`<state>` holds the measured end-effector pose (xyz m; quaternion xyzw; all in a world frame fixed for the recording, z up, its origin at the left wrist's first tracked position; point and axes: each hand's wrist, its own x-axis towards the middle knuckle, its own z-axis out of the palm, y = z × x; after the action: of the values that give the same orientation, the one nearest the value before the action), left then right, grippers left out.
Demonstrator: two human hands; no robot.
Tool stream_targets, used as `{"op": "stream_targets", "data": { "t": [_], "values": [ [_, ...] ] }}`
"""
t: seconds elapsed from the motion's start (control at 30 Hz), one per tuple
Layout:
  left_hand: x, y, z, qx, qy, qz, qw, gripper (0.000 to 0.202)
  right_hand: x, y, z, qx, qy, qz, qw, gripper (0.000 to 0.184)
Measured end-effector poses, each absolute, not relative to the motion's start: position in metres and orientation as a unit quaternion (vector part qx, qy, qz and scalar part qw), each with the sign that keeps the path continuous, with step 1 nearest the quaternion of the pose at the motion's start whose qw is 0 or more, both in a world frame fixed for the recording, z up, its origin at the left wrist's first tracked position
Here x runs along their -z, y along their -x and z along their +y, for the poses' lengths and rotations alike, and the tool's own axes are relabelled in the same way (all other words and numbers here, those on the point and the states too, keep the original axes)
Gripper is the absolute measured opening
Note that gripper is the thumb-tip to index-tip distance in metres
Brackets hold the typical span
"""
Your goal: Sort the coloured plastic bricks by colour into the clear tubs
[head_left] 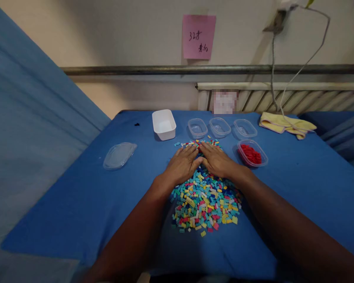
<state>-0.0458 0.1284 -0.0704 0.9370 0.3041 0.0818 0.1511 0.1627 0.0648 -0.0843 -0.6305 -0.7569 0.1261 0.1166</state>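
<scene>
A wide pile of small toy building bricks [206, 200] in blue, yellow, red, white and green lies on the blue-covered table. Across the pile's far part rests my left hand [183, 163], palm down with fingers stretched out. My right hand [216, 159] lies flat beside it, and the two thumbs meet in the middle. Neither hand grips anything; bricks under the palms are hidden. Just right of my right hand is a clear plastic container [264, 160] with red bricks [251, 154] in it.
Behind the pile stand a white tub [164, 125] and three clear containers [198, 128]. A clear lid [119, 155] and a small black piece [137, 124] lie at left. A yellow cloth [286, 124] lies back right, under a hanging cable [273, 74]. A blue curtain [32, 98] hangs at left.
</scene>
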Motion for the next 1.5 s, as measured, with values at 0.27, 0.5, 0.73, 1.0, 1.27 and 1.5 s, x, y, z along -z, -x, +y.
{"op": "stream_targets", "data": {
  "t": [0.27,0.5,0.73,1.0,1.27,1.5],
  "values": [
    [0.059,0.067,0.122,-0.079,-0.938,0.319,0.108,0.052,0.074,-0.139,0.049,-0.148,0.579,-0.798,0.081,0.084],
    [0.063,0.09,0.136,-0.097,-0.929,0.351,0.06,0.038,0.066,-0.147,0.0,-0.153,0.597,-0.782,0.097,0.085],
    [0.06,0.094,0.143,-0.147,-0.912,0.377,0.063,0.028,0.07,-0.133,-0.034,-0.135,0.544,-0.812,0.163,0.076],
    [0.065,0.086,0.138,-0.15,-0.928,0.325,0.108,0.022,0.076,-0.132,-0.047,-0.077,0.423,-0.848,0.31,0.041],
    [0.057,0.101,0.149,-0.235,-0.857,0.44,0.127,0.015,0.069,-0.119,-0.051,-0.085,0.35,-0.854,0.376,0.024],
    [0.075,0.098,0.153,-0.238,-0.889,0.374,0.115,0.029,0.076,-0.118,-0.05,-0.108,0.36,-0.852,0.364,0.024]
  ]
}}
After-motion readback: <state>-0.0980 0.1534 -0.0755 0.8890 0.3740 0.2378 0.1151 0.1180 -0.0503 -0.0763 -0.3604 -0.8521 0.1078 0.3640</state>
